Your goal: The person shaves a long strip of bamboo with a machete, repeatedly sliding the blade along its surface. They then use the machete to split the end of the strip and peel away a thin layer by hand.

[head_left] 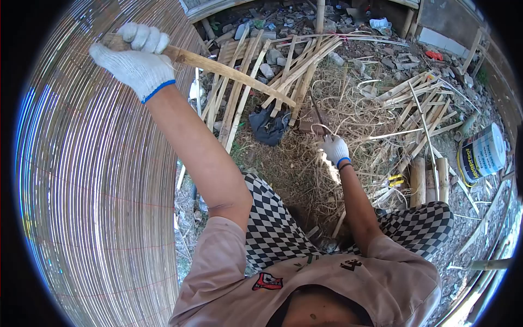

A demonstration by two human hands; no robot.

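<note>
My left hand [136, 62], in a white knit glove with a blue cuff, is raised at the upper left and closed around a bamboo slat [234, 74]. The slat slopes down to the right, its far end near the middle of the view. Lower down, my right hand [335, 149], gloved the same way, is closed on a knife; its dark, narrow blade [316, 110] points up and away. The handle is hidden in the glove. A pale shaving curls by the right fingers. Just beyond them lies a reddish-brown block [311, 127], and a dark plastic bag [268, 126] is left of it.
Bamboo slats [239, 87] lie ahead, with another pile [419, 103] at right. Shavings [354, 103] cover the ground. A paint bucket [481, 154] stands at far right near short bamboo posts [418, 182]. A slatted bamboo screen [103, 180] fills the left side. Rubble lies behind.
</note>
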